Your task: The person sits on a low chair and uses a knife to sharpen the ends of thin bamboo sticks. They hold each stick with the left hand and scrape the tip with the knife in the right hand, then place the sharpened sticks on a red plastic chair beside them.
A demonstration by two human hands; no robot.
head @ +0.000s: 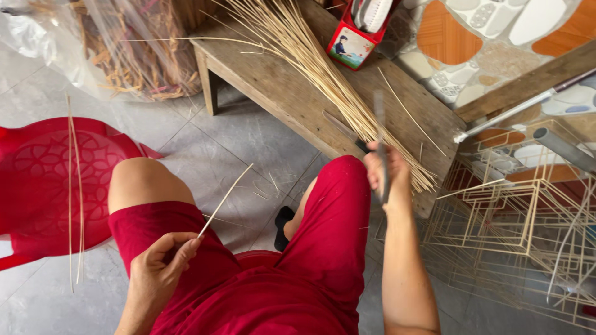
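Note:
My left hand [162, 257] rests on my left thigh and pinches a thin pale bamboo stick [226, 198] that slants up to the right over the floor. My right hand [386, 169] is raised over my right knee and grips a knife [380, 133] with a dark, blurred blade pointing up. Just beyond it a bundle of long bamboo sticks [323, 68] lies fanned across a low wooden bench [267, 80]. Another dark blade [344, 131] lies on the bench beside the bundle.
A red plastic chair [43, 180] with two thin sticks laid across it stands at left. Frames made of joined sticks [521, 223] pile up at right. A red box [354, 43] sits on the bench; a clear plastic bag [118, 49] of scraps lies behind.

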